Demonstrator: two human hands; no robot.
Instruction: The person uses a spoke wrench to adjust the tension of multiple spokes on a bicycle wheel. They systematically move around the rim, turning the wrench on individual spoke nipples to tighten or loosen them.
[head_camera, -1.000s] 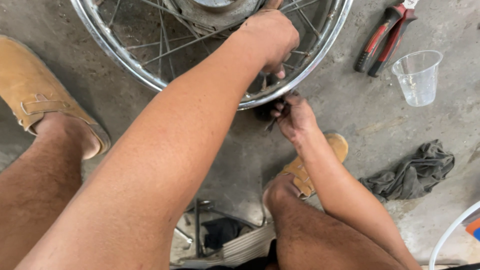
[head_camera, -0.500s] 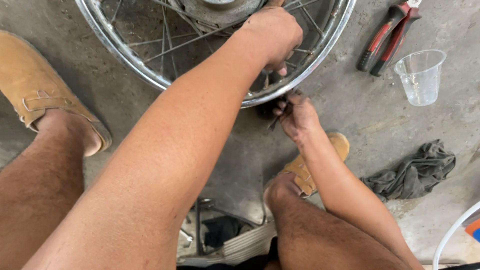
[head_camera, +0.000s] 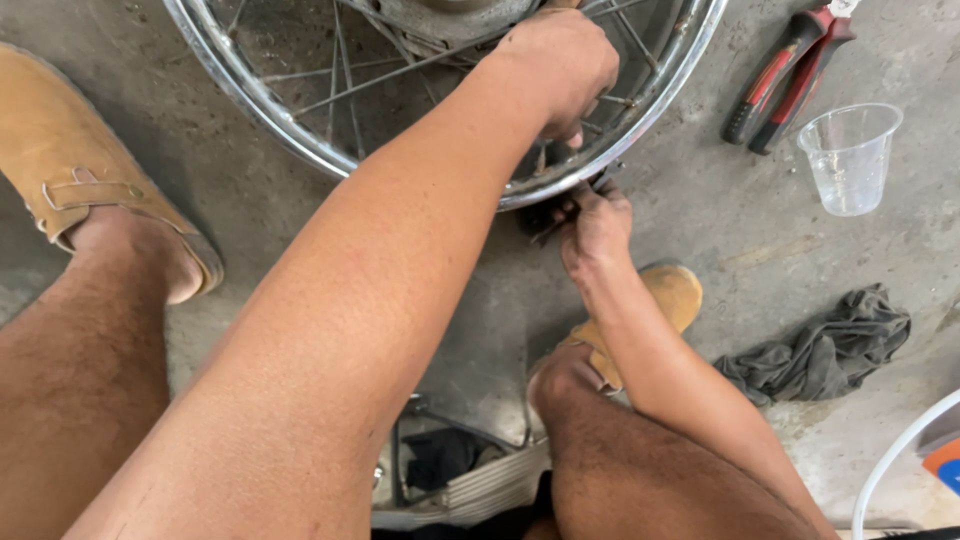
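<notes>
Head view: wheel rim (head_camera: 300, 140) lies on the floor, top cut off. Left hand (head_camera: 560, 65) reaches over it, fingers curled around spokes. Right hand (head_camera: 595, 230) pinches a small dark tool, largely hidden, at the rim's edge.

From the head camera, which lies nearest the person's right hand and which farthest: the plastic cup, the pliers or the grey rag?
From the right hand:
1. Pliers, up and to its right, by the wheel rim.
2. Plastic cup, farther right; close to the rag's distance.
3. Grey rag, lower right on the floor.
</notes>
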